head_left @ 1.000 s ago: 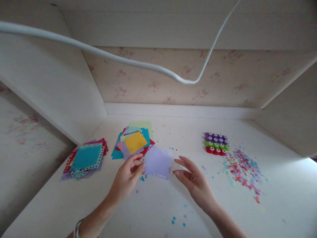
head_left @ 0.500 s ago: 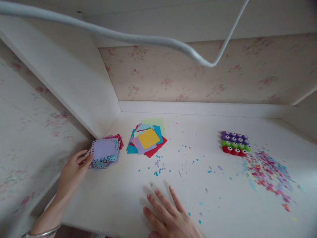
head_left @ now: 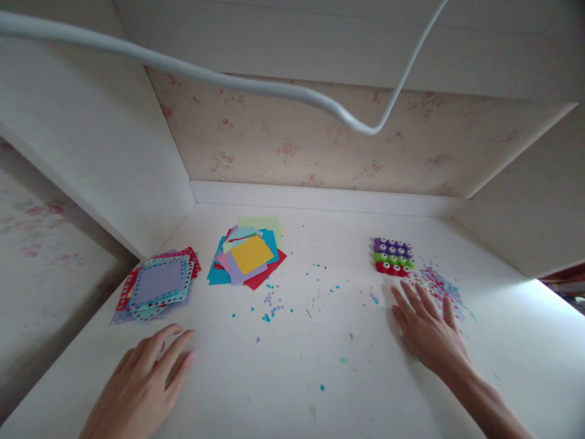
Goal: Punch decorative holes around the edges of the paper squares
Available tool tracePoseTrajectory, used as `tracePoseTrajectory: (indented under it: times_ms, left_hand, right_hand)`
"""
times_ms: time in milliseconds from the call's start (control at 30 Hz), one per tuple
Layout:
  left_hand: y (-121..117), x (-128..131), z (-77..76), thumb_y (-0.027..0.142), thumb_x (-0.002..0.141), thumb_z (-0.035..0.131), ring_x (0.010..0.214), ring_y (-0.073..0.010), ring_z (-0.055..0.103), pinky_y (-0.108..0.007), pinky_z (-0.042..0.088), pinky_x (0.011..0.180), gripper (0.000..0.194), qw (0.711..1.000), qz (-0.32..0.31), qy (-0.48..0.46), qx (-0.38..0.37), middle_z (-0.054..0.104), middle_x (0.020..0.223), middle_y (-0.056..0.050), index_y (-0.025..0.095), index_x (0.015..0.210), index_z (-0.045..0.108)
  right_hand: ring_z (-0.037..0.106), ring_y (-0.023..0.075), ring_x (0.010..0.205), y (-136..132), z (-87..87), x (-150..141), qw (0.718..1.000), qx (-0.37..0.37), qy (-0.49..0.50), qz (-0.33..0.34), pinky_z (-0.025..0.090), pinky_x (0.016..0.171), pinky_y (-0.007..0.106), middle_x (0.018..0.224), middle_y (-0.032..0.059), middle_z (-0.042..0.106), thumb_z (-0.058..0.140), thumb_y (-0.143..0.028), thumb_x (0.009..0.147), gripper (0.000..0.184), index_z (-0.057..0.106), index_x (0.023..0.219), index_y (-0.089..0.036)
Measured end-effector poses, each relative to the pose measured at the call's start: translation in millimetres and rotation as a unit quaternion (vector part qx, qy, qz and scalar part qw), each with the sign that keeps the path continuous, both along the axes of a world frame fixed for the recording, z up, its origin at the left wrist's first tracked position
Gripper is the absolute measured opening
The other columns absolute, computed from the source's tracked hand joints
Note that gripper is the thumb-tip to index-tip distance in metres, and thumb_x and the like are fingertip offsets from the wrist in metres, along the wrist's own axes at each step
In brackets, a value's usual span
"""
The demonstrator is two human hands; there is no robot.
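Note:
My left hand [head_left: 148, 375] is over the near left of the white desk, fingers apart and holding nothing. Just beyond it lies a stack of paper sheets with punched edges [head_left: 162, 283], a lilac one on top. To the right, my right hand [head_left: 427, 326] is spread palm down, empty, beside a heap of small coloured paper bits [head_left: 441, 289] that it partly hides. Right behind its fingertips stands a block of purple, green and red pieces with eye-like tops [head_left: 393, 256], apparently small craft punches.
A loose pile of plain coloured paper squares [head_left: 251, 255], yellow uppermost, lies at the back left. Blue and lilac punched dots [head_left: 272, 305] are scattered over the middle of the desk [head_left: 256, 390]. A white curved lamp arm or cable [head_left: 274, 87] crosses overhead.
My left hand has let go of the punched paper stack and moved toward the near edge. My right hand has gone from the near middle to the paper bits. The view has turned right.

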State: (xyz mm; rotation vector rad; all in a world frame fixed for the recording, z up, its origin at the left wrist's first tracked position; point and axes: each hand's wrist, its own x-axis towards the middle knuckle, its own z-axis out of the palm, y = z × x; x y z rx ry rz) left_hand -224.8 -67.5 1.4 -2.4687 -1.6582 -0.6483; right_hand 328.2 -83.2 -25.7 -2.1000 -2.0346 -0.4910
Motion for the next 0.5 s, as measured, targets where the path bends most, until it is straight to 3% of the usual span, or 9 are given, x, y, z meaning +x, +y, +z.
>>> tracePoseTrajectory:
  times_ms: [100,167,233,367,433,500]
  left_hand:
    - [-6.5,13.5,-10.7,0.033,0.094,0.043,0.100,-0.0306,0.063,-0.044,0.047,0.078,0.032,0.996,-0.016,0.087,0.011,0.067,0.120,-0.008,0.027,0.112,0.068]
    - [-4.8,26.9,-11.2,0.037,0.094,0.044,0.095,-0.0311,0.062,-0.045,0.046,0.078,0.034,0.995,0.017,0.099,0.027,0.065,0.122,-0.010,0.025,0.116,0.067]
    - [-0.4,46.7,-7.4,0.038,0.095,0.046,0.091,-0.0305,0.061,-0.045,0.046,0.077,0.031,0.994,0.024,0.101,0.030,0.065,0.120,-0.010,0.025,0.114,0.067]
    - [13.9,89.8,6.5,0.037,0.097,0.050,0.090,-0.0278,0.062,-0.042,0.048,0.080,0.024,0.999,-0.023,0.032,0.019,0.065,0.108,-0.010,0.023,0.108,0.066]
    - [22.6,99.9,14.4,0.028,0.101,0.042,0.087,-0.0240,0.063,-0.037,0.049,0.080,0.022,0.999,-0.023,-0.037,0.032,0.065,0.100,-0.009,0.021,0.103,0.063]
    - [30.7,97.8,21.1,0.026,0.101,0.041,0.090,-0.0231,0.065,-0.034,0.050,0.081,0.020,0.992,0.017,-0.108,0.068,0.065,0.098,-0.010,0.018,0.105,0.059]
  right_hand:
    - [0.046,0.0328,0.135,6.7,13.3,-4.1,0.998,0.061,0.015,-0.022,0.022,0.116,0.063,0.137,0.0157,0.058,0.029,-0.026,0.101,0.045,0.057,0.134,-0.014]
    - [0.058,0.0314,0.121,13.3,23.4,-38.1,0.995,0.068,0.065,0.020,0.036,0.111,0.057,0.121,0.0167,0.068,0.033,-0.029,0.101,0.042,0.063,0.125,-0.013]
    - [0.059,0.0284,0.120,19.6,32.5,-90.2,0.985,0.023,0.132,0.105,0.048,0.103,0.048,0.124,0.0129,0.067,0.038,-0.030,0.101,0.038,0.062,0.127,-0.017]
    - [0.050,0.0228,0.131,28.1,43.1,-205.9,0.933,-0.087,0.193,0.290,0.038,0.114,0.043,0.139,0.0051,0.058,0.040,-0.024,0.101,0.038,0.056,0.135,-0.021]
    - [0.045,0.0220,0.135,31.6,42.7,-251.9,0.913,-0.110,0.204,0.336,0.031,0.118,0.042,0.144,0.0043,0.054,0.039,-0.028,0.102,0.038,0.055,0.136,-0.021]
    - [0.039,0.0227,0.140,35.4,40.3,-285.0,0.905,-0.121,0.199,0.357,0.027,0.120,0.046,0.149,0.0054,0.048,0.033,-0.029,0.104,0.041,0.050,0.140,-0.020]
